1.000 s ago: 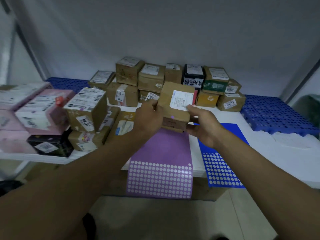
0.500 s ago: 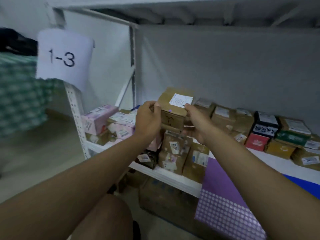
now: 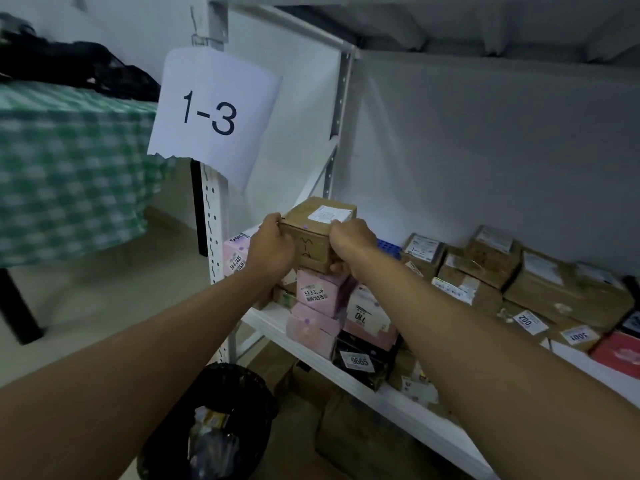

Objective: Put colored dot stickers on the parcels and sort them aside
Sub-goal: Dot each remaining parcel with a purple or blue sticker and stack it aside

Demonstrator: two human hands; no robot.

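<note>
At the left end of the shelf (image 3: 311, 363), the brown parcel (image 3: 317, 233) now sits atop the pink boxes (image 3: 320, 294), carried over from the sticker sheets a second ago. Both the left hand (image 3: 272, 252) and right hand (image 3: 349, 242) still curl their fingers round its sides, its purple dot sticker (image 3: 305, 227) on, so the sorting step looks nearly done.

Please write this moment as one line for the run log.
both hands: left hand, right hand grip brown parcel | purple dot on | over pink boxes
</note>
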